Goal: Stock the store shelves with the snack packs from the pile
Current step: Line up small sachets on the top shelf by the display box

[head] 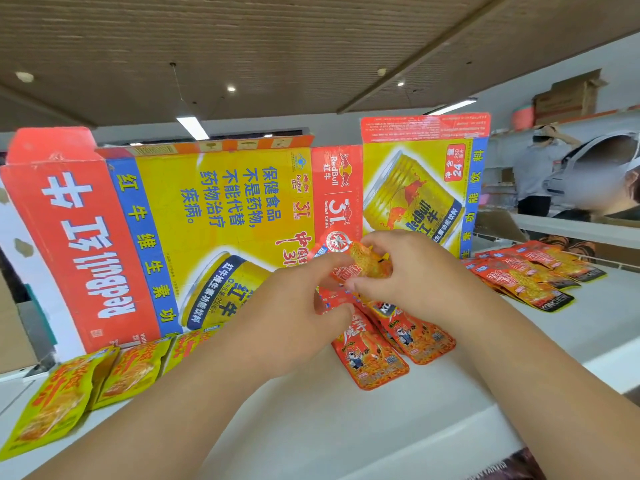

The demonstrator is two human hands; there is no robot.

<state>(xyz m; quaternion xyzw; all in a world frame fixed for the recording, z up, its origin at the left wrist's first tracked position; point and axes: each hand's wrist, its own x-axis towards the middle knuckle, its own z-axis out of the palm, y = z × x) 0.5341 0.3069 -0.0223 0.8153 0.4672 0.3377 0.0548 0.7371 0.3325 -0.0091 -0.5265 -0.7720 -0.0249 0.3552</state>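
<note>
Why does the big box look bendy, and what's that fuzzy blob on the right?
Head view: the wide-angle lens bends the box and shelf edges; the blob is a smeared patch, too blurred to identify; ceiling lamps glare white.

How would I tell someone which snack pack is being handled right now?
Find the big upside-down Red Bull carton standing at the back of the white shelf. In front of its middle, the left hand and right hand pinch a red-orange snack pack. It alone is lifted; neighbouring packs lie flat.
</note>
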